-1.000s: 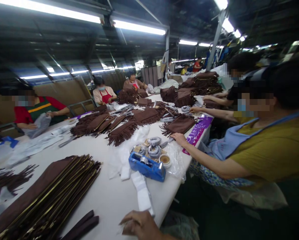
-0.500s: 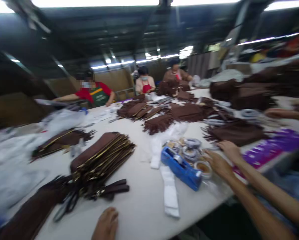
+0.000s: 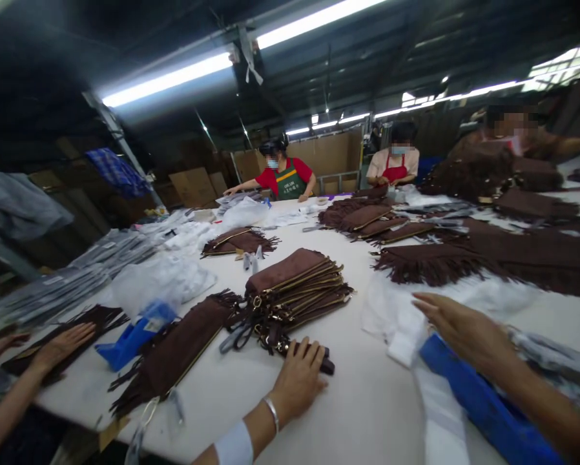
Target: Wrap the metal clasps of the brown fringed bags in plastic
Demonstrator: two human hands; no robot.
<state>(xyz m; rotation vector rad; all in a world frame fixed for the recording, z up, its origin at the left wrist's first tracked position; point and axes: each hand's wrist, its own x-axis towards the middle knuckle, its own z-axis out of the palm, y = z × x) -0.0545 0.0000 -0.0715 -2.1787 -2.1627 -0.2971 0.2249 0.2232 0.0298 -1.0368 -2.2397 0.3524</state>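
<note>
My left hand (image 3: 300,378), with a silver bangle and a pale band on the wrist, rests with fingers spread on the dark strap ends (image 3: 326,361) of a stack of brown pouches (image 3: 290,274) with gold zips. My right hand (image 3: 469,326) hovers over a blue tape dispenser (image 3: 484,413), fingers stretched out, holding nothing. White sheets (image 3: 442,413) lie just left of the dispenser. A fringed brown bag (image 3: 183,349) lies left of the stack.
Another person's hands (image 3: 70,342) lie at far left beside a blue dispenser (image 3: 130,339). Three people (image 3: 292,184) are across the table (image 3: 362,387). Fringed bags (image 3: 527,252) and plastic bags (image 3: 159,284) cover parts of it.
The view has swung left. My left hand now reaches the strap ends of the stack. My right hand is now above the blue dispenser, away from the tape rolls.
</note>
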